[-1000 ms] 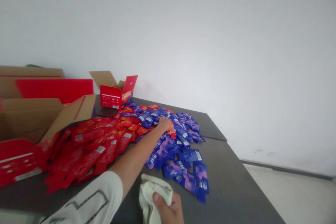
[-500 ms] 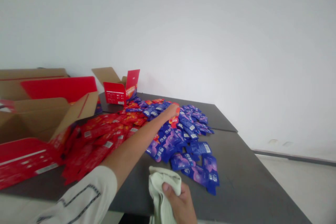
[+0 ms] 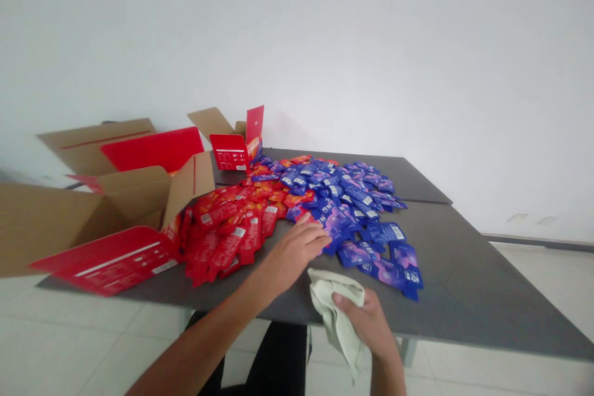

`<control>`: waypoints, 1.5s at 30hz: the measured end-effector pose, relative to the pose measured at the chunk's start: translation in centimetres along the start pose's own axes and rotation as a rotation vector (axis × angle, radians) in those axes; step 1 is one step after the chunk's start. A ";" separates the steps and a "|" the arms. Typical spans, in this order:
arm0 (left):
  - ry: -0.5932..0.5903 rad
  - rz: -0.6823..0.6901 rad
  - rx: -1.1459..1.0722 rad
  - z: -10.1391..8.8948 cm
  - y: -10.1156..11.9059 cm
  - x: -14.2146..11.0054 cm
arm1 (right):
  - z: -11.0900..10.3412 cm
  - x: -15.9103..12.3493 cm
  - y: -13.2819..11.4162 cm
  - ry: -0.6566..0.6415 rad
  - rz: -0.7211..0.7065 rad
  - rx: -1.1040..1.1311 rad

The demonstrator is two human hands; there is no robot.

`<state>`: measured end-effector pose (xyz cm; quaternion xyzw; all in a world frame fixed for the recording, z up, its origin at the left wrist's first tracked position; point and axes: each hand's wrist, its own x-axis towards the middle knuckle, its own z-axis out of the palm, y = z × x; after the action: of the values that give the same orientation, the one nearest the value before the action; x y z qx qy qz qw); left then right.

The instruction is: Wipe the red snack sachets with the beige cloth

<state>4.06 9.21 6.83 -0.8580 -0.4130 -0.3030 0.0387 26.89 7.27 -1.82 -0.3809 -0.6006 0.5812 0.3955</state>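
Observation:
My left hand (image 3: pixel 297 249) is low over the near side of the blue packets (image 3: pixel 338 223), fingers bent and close together. A red packet (image 3: pixel 317 218) shows at its fingertips, mostly hidden by the hand. In my right hand (image 3: pixel 369 322), a folded pale green cloth (image 3: pixel 336 306) is pinched under the thumb and hangs past the table's front edge. To the left of both hands lies a heap of red packets (image 3: pixel 227 238), several with white barcode labels. A few blue packets (image 3: pixel 385 272) lie spread out beyond the right hand.
At the left stands a large open red carton (image 3: pixel 125 260), its brown flaps spread. Behind it, a smaller open red carton (image 3: pixel 229 154) sits near the wall. The dark grey table (image 3: pixel 464 284) extends to the right. My legs are below the front edge.
My left hand has drawn back from the middle of the blue pile towards the front edge, with a red packet. The cloth stays in my right hand. The view has shifted.

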 end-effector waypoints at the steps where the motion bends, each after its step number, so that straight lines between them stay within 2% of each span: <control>1: -0.019 -0.006 0.007 0.3 0.4 -1.8 | -0.1 -0.1 0.1 -0.002 -0.006 -0.027; 6: -0.102 -0.036 0.084 2.9 -0.2 -8.2 | -0.1 -0.4 0.2 0.018 0.011 -0.047; 9: -0.159 -0.070 0.137 3.9 -0.6 -10.4 | 0.1 -0.5 -0.2 0.038 0.034 -0.016; 12: -0.179 -0.159 0.188 3.7 0.0 -11.7 | 0.3 -0.5 -0.3 0.052 0.053 0.014; 16: -0.118 -0.263 0.229 2.9 1.1 -12.6 | 0.3 -0.5 0.1 0.092 0.059 0.028; 19: -0.085 -0.260 0.207 2.7 1.3 -12.8 | 0.3 -0.5 0.1 0.105 0.062 0.031; 23: -0.110 -0.213 0.172 3.0 1.4 -12.3 | 0.6 -0.4 -0.4 0.128 0.047 0.042; 30: -0.117 -0.274 0.075 2.7 1.1 -11.4 | 0.8 -0.3 -0.7 0.169 0.046 0.022; 34: -0.101 -0.247 0.053 2.1 0.8 -12.7 | 0.9 -0.1 -0.5 0.239 0.066 -0.030; 37: -0.070 -0.236 0.070 1.5 0.8 -14.4 | 1.5 0.5 -1.1 0.352 0.067 -0.058; 40: -0.027 -0.234 0.082 1.2 1.0 -15.8 | 2.9 2.1 -2.9 0.472 -0.008 -0.112; 42: 0.007 -0.222 0.083 1.2 1.0 -16.3 | 4.1 3.5 -4.5 0.461 -0.113 -0.227; 43: 0.024 -0.211 0.084 1.2 1.0 -16.4 | 4.8 4.3 -5.1 0.401 -0.192 -0.307; 45: 0.048 -0.193 0.087 1.4 1.0 -16.5 | 6.4 5.6 -5.8 0.180 -0.381 -0.480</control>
<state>-2.40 -2.27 -3.23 -0.8041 -0.5054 -0.3078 0.0563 18.83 9.64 4.09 -0.3940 -0.7435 0.3025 0.4477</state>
